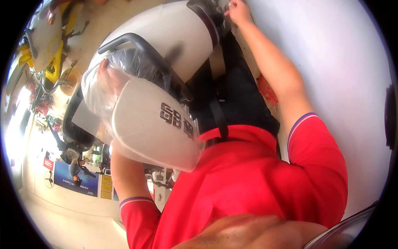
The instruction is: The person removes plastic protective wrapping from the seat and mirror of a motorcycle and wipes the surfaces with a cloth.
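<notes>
A white tapered panel (151,124) with dark lettering is wrapped in clear plastic film and stands tilted close against my red shirt. My left hand (111,78) grips its far left edge, the fingers showing through the crumpled film. Just beyond, a dark grab rail (143,47) curves over the large white body (161,35) of what looks like a scooter. My right hand (239,13) is stretched out to the far end of that body, beside a dark fitting (213,16). Its fingers are curled together; whatever lies between them is too small to tell.
A pale wall (331,70) runs along my right side. Yellow vehicle parts (54,62) and other parked scooters crowd the left. A dark scooter part (78,120) stands just left of the panel, with a blue poster (76,178) behind. A red object (267,90) lies beside my leg.
</notes>
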Demonstrator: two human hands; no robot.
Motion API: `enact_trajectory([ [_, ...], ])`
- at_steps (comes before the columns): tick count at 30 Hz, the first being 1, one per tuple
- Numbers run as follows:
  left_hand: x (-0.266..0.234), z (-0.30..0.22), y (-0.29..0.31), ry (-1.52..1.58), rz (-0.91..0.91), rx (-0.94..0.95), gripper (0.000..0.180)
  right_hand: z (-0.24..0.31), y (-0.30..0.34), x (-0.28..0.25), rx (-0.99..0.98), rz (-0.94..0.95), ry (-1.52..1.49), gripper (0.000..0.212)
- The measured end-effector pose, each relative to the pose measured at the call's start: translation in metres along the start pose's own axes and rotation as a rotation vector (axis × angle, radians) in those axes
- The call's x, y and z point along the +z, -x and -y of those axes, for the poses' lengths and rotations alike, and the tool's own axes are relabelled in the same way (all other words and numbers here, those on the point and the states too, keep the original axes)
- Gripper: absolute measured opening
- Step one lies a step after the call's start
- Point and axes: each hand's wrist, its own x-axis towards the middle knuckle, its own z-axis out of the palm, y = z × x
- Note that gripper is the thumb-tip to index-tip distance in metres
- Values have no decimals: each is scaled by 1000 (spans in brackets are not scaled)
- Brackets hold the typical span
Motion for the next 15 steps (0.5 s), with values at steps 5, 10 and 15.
enact_trajectory([
  [5, -5, -9, -1, -12, 15, -30, 39, 47, -64, 11, -180, 268, 6, 17],
  [10, -6, -11, -2, -8, 30, -60, 38, 69, -59, 28, -180, 439, 411, 19],
  [15, 1, 1, 3, 42, 22, -143, 36, 11, -53, 56, -414, 361, 690, 17],
])
